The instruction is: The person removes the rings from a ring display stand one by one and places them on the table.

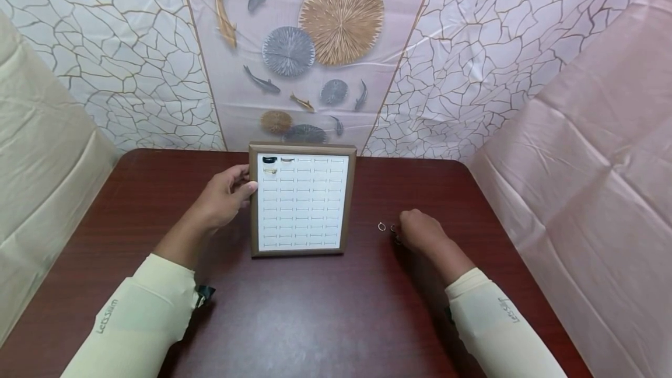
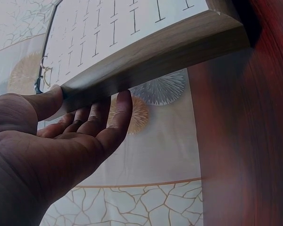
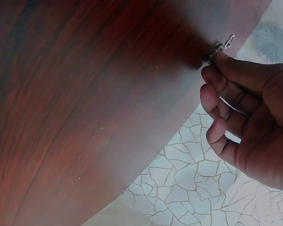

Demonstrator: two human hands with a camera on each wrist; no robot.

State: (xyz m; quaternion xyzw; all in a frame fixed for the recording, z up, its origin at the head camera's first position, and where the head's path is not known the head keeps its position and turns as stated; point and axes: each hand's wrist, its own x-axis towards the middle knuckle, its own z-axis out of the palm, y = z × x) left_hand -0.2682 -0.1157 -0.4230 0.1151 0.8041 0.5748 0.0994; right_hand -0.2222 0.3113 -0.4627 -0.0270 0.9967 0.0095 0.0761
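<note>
A wood-framed ring display board [image 1: 301,203] with a white slotted face stands on the table, leaning slightly back. My left hand [image 1: 223,194] grips its left edge, thumb at the front and fingers behind, as the left wrist view shows. In the top slots sit a black ring [image 1: 269,160] and a gold-toned ring [image 1: 287,160]; another gold-toned ring [image 1: 270,171] is one row lower. To the right, my right hand [image 1: 420,230] has its thumb and index finger at a few loose rings [image 3: 229,41] on the table. Whether they pinch one is unclear. A silver ring [image 1: 381,227] lies just left of that hand.
The dark red-brown table [image 1: 304,319] is glossy and reaches back to a patterned cloth backdrop [image 1: 157,74]. Pale cloth walls [image 1: 588,144] close in both sides. A small black object [image 1: 205,294] shows at the left sleeve's cuff.
</note>
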